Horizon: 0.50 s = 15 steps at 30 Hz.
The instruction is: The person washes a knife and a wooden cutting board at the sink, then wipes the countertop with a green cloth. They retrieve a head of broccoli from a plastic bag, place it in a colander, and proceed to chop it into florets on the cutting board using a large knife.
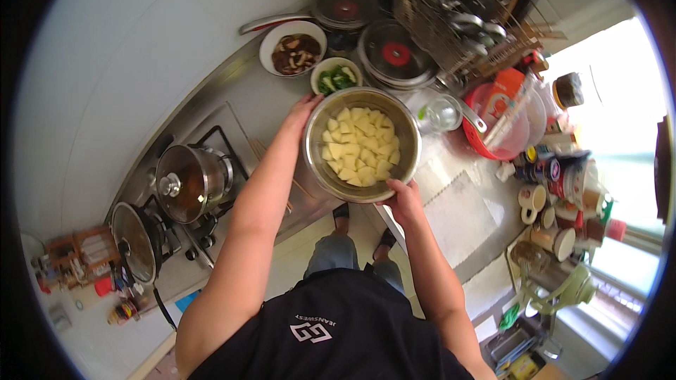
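Between my two hands is a round stainless steel bowl (412,142) with pale yellow, chunk-cut potato pieces (362,145) in it. My left hand (302,113) grips its left rim. At the lower right rim, my right hand (404,198) has its thumb over the edge and its fingers hidden below. Just beyond the bowl stands a small bowl of chopped greens (337,78). A white bowl (266,55) of dark, soaked-looking pieces (297,54) is to its left. Whether the steel bowl touches the counter is hard to tell.
Two glass-lidded pans (396,53) stand at the back, below a wire rack (422,31) of utensils. A glass jar (441,113) and a red basket (488,150) are to the right. On the left, a lidded pot (193,184) and a lidded wok (134,243) occupy the gas stove.
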Motion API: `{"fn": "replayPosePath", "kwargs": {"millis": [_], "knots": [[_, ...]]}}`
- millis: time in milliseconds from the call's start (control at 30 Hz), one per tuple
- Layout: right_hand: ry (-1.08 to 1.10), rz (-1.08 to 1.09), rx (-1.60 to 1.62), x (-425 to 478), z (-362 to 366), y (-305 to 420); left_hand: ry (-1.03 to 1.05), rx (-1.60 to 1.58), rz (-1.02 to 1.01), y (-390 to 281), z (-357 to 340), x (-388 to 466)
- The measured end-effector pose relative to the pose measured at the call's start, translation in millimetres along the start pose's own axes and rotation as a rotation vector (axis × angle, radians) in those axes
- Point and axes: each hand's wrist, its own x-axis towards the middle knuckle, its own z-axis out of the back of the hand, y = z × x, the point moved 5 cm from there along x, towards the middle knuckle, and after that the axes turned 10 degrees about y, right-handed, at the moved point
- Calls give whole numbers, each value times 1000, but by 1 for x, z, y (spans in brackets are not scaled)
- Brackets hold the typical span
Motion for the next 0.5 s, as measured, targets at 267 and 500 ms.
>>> {"fn": "replayPosePath", "kwargs": {"millis": [267,500], "knots": [[-42,-5,-46,-6,-7,8,26,5,-9,-5,-4,-10],[-36,41,-94,-13,-5,12,68,-94,-8,0,-12,5]]}}
